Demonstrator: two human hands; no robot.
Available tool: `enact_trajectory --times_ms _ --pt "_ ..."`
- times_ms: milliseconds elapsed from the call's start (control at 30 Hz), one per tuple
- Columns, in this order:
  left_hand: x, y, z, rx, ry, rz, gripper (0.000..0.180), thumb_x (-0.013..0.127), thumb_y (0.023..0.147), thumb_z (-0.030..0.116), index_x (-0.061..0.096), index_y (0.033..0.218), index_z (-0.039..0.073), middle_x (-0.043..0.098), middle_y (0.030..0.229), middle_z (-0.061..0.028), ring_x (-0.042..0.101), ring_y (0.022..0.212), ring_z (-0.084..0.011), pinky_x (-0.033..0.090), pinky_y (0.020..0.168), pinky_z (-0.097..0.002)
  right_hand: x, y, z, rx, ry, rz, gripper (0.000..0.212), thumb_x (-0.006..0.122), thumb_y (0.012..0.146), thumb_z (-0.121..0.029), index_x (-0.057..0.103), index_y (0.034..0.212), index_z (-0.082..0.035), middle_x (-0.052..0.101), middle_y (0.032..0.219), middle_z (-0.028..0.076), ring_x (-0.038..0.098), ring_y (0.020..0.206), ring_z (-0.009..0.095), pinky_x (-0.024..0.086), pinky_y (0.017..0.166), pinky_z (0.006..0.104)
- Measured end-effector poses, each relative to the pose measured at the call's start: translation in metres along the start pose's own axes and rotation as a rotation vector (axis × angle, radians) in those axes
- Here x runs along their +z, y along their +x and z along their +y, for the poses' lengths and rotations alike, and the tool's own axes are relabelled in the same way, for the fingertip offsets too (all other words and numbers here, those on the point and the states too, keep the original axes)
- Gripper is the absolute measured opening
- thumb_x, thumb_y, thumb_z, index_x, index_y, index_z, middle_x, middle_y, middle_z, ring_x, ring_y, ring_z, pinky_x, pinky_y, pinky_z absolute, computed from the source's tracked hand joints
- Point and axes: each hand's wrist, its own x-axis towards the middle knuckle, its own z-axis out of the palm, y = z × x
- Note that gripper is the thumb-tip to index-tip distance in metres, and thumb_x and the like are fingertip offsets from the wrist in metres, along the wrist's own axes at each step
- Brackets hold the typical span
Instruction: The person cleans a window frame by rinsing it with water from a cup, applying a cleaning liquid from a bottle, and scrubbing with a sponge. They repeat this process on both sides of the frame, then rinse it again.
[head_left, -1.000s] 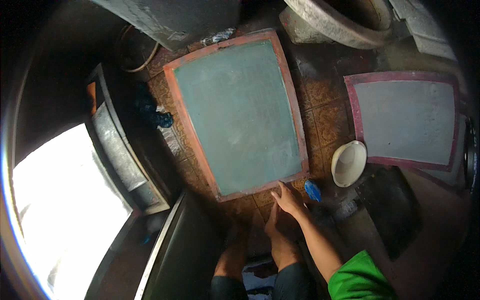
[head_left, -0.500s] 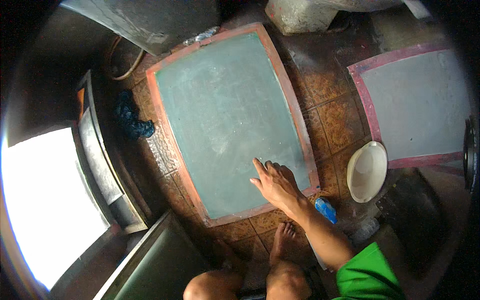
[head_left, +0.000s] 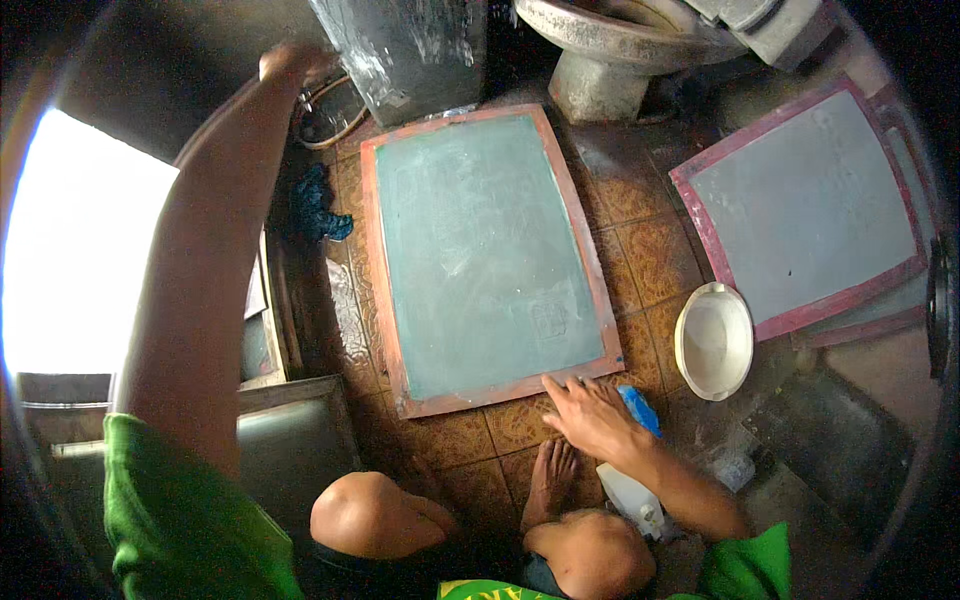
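A mesh screen [head_left: 470, 250] with a grey-green face and a reddish wooden frame lies flat on the tiled floor in front of me. My right hand [head_left: 592, 412] is at its near edge, fingers stretched out and apart, with nothing held. Close beside that hand lies a blue crumpled item [head_left: 640, 410], partly hidden. My left arm reaches far up to the left, and my left hand [head_left: 298, 62] is near a dark upright tank-like block [head_left: 405, 55] and a looped hose [head_left: 335, 125]. Its fingers are dim and blurred, so their grip is unclear.
A white oval basin [head_left: 714, 342] stands right of the screen. Beyond it lean pink-framed screens [head_left: 810, 205]. A toilet bowl [head_left: 610, 70] stands at the back. A dark blue crumpled cloth or bag [head_left: 322, 205] lies left; a white container [head_left: 632, 500] is near my right knee.
My left arm has come into view, raised to the upper left. My right hand has drawn back from over the screen's face to its near edge. The whole view has shifted.
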Motion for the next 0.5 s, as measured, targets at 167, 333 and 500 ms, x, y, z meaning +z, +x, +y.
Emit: enact_trajectory --times_ms 167,333,500 --pt "0.093 -0.171 -0.157 -0.553 0.104 -0.176 0.056 0.074 0.087 0.043 0.069 0.128 0.006 0.071 0.129 -0.0218 0.072 0.115 -0.0379 0.058 0.099 -0.0506 0.004 -0.052 -0.005 0.045 0.207 -0.155 0.047 0.065 0.102 -0.042 0.066 0.131 -0.005 0.066 0.112 0.024 0.067 0.105 0.043 0.053 0.090 0.0531" --pt "0.122 -0.349 -0.191 -0.515 0.196 -0.497 0.043 0.076 0.086 0.037 0.078 0.115 0.004 0.076 0.118 -0.0233 0.075 0.109 -0.0367 0.061 0.093 -0.0486 -0.002 -0.068 0.006 -0.013 0.083 -0.154 0.047 0.062 0.102 -0.047 0.080 0.094 -0.004 0.068 0.103 0.017 0.070 0.102 0.038 0.055 0.090 0.0498" --pt "0.050 -0.428 -0.050 -0.629 -0.144 -0.460 0.051 0.078 0.089 0.050 0.075 0.084 -0.001 0.075 0.084 -0.0247 0.076 0.084 -0.0411 0.059 0.078 -0.0537 0.018 -0.055 0.020 0.015 0.025 -0.159 0.040 0.067 0.102 -0.039 0.079 0.093 -0.002 0.069 0.108 0.020 0.069 0.104 0.040 0.054 0.092 0.0521"
